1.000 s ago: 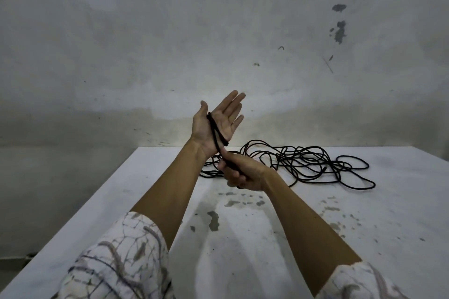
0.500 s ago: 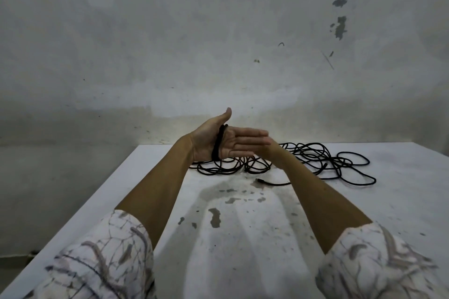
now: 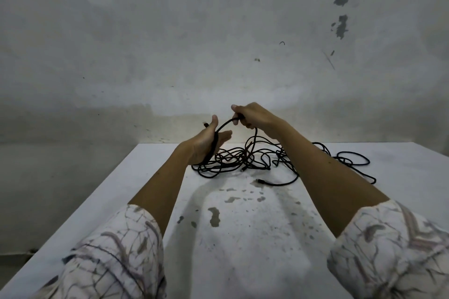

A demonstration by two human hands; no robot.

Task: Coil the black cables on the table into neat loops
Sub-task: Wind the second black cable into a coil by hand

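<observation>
While left hand (image 3: 205, 143) stays flat, wrapped, right hand (image 3: 250, 116) now raised, pinching cable (image 3: 243, 160).

We see the tangled black cable (image 3: 243, 160) sprawled across the table's (image 3: 401, 160) far middle, blocking passage there; the near tabletop, lower centre, lies open.

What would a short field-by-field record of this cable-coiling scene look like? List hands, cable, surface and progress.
left hand: raised above the table, fingers straight, wraps of cable lying across the palm
right hand: raised, fingers curled round the cable, drawing a strand up from the pile
black cable: mostly a loose tangle on the table, one plug end lying free near the front
table: white, stained top
progress: only a few wraps made; most of the cable uncoiled
</observation>
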